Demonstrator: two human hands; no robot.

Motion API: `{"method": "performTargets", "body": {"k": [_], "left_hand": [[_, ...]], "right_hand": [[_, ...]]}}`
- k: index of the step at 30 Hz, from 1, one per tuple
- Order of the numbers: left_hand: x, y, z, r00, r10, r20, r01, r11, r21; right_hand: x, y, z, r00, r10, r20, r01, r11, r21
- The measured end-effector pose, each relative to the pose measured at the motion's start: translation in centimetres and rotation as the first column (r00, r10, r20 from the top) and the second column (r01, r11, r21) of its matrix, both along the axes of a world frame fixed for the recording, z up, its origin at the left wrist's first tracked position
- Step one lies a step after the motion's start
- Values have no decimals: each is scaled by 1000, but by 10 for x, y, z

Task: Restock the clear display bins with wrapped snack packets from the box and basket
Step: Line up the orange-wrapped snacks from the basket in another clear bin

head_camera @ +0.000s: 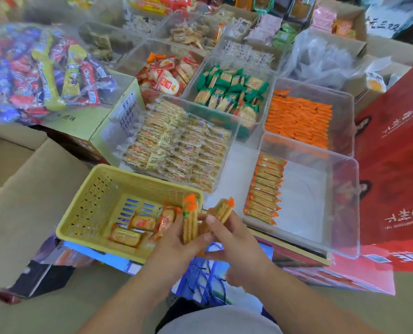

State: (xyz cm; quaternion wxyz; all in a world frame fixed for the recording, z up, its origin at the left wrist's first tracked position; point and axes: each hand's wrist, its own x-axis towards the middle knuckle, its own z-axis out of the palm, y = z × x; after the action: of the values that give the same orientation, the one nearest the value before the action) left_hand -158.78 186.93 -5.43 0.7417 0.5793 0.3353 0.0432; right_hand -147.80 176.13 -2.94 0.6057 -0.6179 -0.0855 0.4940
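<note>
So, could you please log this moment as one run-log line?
left hand grips upright packet stack | right hand grips tilted packet stack | yellow basket holds loose packets | near bin holds one packet row

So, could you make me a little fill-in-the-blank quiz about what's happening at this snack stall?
1. The left hand and the right hand each hold packets with ____ ends.
2. The basket beside the left hand is coloured ____.
3. In the nearest clear bin, a row of packets is lined up along its ____ wall.

Missing words: orange; yellow; left.
</note>
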Motion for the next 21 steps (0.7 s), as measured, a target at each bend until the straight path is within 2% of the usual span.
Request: {"method": "performTargets", "body": {"k": [2,5,10,17,21], "left_hand": [[14,-18,1,999,33,-13,-33,999,4],[38,-47,2,985,166,-51,-170,982,-84],[72,-90,5,964,244,-109,-257,958,-127],[100,-124,17,974,133,-185,-150,986,-79],[107,-123,21,957,227,-183,-242,968,-62]], "right_hand": [[17,-19,-1,999,-13,-49,13,1000,0],[49,-50,-5,991,-32,-132,34,999,12],[91,-98,-5,946,17,-323,49,979,196],[128,-134,-6,960,83,-268,-25,977,212],[144,-139,-9,977,25,-214,13,985,172]]}}
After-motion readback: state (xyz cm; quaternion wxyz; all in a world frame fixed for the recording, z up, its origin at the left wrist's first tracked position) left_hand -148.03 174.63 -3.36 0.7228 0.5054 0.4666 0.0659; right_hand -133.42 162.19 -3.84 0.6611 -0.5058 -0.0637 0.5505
